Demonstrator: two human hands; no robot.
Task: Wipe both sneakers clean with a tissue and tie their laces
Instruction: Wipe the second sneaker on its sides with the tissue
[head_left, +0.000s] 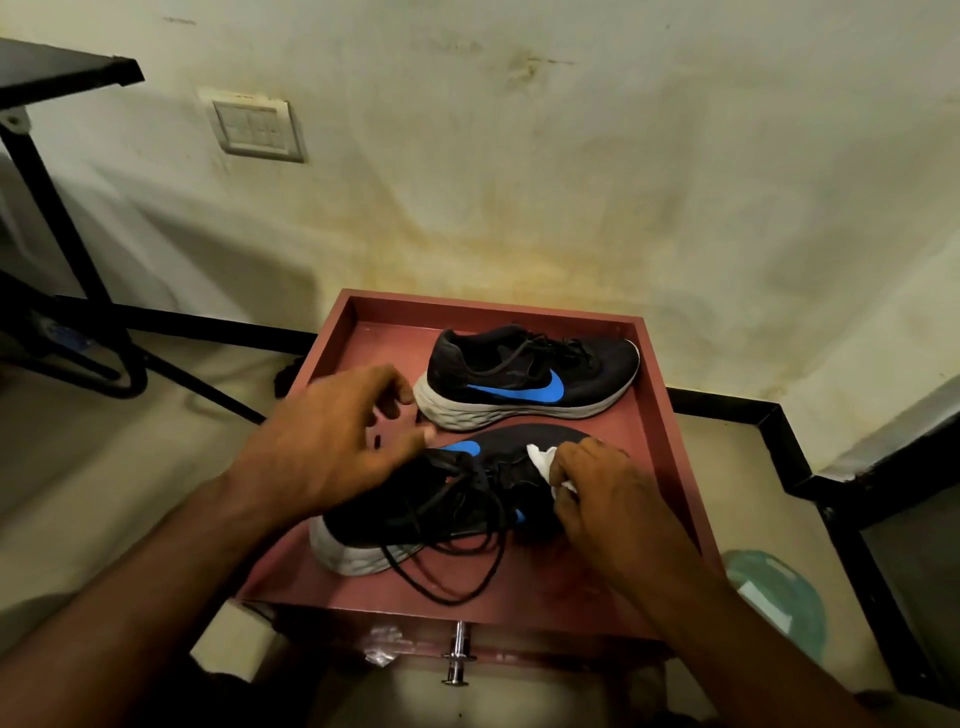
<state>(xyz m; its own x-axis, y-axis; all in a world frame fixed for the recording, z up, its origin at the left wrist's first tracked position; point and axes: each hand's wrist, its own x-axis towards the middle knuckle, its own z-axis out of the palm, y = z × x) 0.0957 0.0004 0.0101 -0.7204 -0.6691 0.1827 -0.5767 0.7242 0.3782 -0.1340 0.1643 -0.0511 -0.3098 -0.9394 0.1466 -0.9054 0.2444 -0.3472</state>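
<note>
Two black sneakers with blue logos and white soles sit in a shallow red tray. The far sneaker stands upright with its toe to the right. The near sneaker lies in front of it, its black laces loose and trailing over the tray floor. My right hand grips a crumpled white tissue against the near sneaker's toe area. Above that sneaker's heel and collar is my left hand, blurred, its fingers spread and loosely bent, holding nothing that I can see.
The tray rests on a low stand with a metal knob at its front. A stained wall with a switch plate is behind. A black metal frame stands at the left, a pale green object lies at the right on the floor.
</note>
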